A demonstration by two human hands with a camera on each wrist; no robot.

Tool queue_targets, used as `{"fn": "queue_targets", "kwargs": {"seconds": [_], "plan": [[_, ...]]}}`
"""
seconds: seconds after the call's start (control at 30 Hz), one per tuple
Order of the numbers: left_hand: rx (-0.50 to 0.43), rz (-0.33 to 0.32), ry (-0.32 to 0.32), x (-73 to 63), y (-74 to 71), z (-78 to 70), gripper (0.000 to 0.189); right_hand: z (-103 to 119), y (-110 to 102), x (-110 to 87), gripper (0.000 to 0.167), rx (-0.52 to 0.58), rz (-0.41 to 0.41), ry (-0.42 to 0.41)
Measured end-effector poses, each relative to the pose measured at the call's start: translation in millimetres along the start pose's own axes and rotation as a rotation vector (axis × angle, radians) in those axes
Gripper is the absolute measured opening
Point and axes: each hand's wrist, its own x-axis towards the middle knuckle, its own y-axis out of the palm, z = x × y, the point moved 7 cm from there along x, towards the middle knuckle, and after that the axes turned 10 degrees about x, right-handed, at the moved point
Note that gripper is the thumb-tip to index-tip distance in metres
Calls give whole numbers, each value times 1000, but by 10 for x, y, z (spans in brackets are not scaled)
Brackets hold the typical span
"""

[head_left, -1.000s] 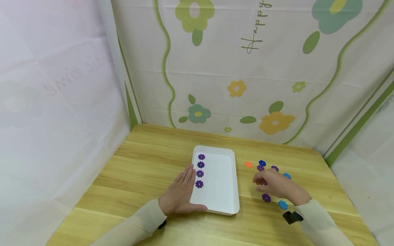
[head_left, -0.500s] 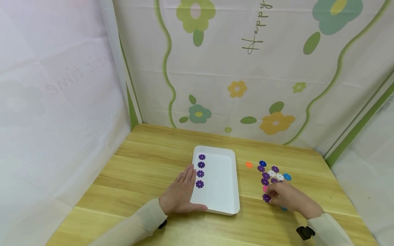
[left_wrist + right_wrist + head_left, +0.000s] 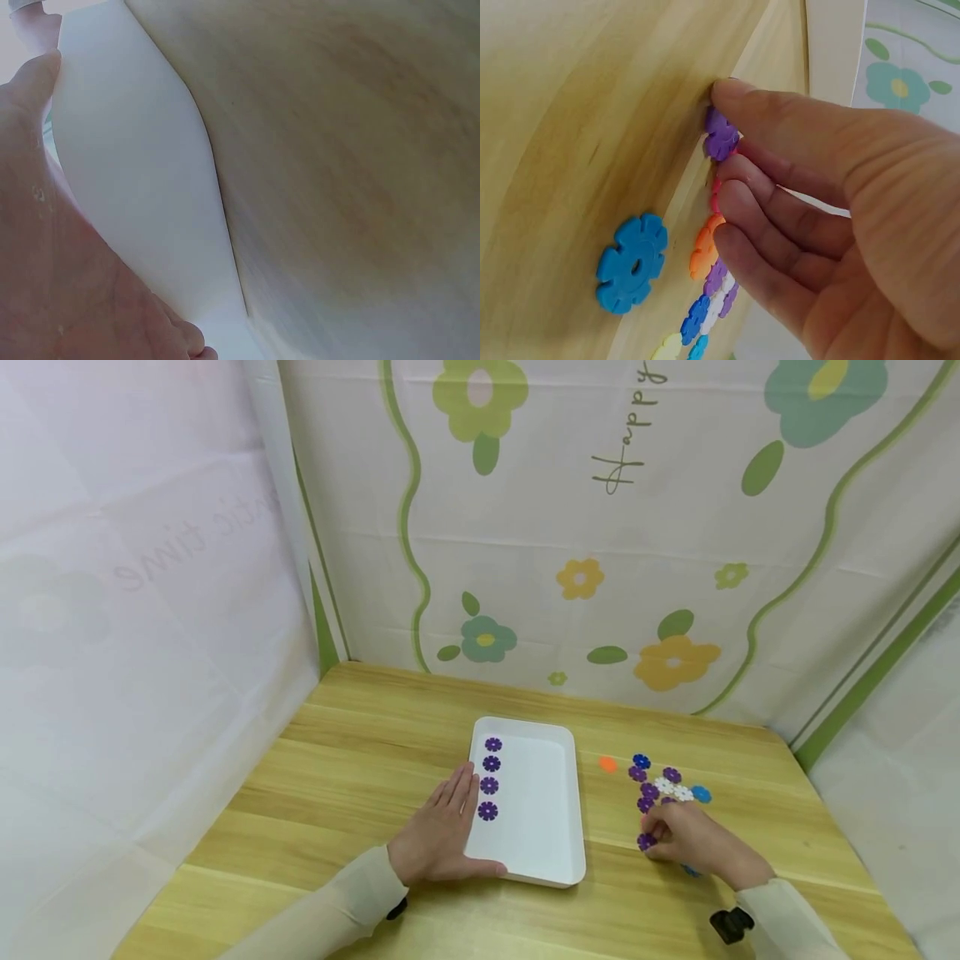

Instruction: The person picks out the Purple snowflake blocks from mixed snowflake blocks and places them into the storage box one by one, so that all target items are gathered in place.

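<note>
A white shallow tray [image 3: 536, 810] lies on the table, with a column of several purple snowflake discs [image 3: 489, 786] down its left side. My left hand [image 3: 437, 833] rests along the tray's left edge, fingers straight, thumb over the near edge. In the left wrist view, the palm lies against the tray's outer wall [image 3: 142, 150]. To the right of the tray, my right hand [image 3: 693, 839] pinches a purple snowflake disc [image 3: 721, 135] between thumb and fingers, close over the table. Part of that disc is hidden by the thumb.
Beyond the right hand lie loose snowflake discs: purple [image 3: 672, 774], white [image 3: 683, 792], dark blue [image 3: 641, 762] and light blue [image 3: 701, 794]. An orange disc [image 3: 607, 764] sits nearer the tray. Another light blue disc [image 3: 632, 262] lies beside the right hand. Printed curtains [image 3: 517, 527] enclose the table.
My right hand has come nearer over the loose discs and now pinches a purple one, which has shifted slightly left. The left hand and tray have stayed put.
</note>
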Motion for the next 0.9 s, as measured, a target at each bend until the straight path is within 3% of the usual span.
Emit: {"fn": "queue_targets", "kwargs": {"seconds": [0.27,0.43,0.73,0.9], "plan": [[7,-8,-2,7,-16,-4,129,59,-49,53,11,6,29,-61],[18,0,-8,21,-7,4,129,187,-122,117,16,1,45,-109],[19,-1,-4,12,-9,-4,129,621,-213,241,14,30,101,-110],[13,3,-5,13,10,6,129,868,-196,385,18,33,146,-159]]}}
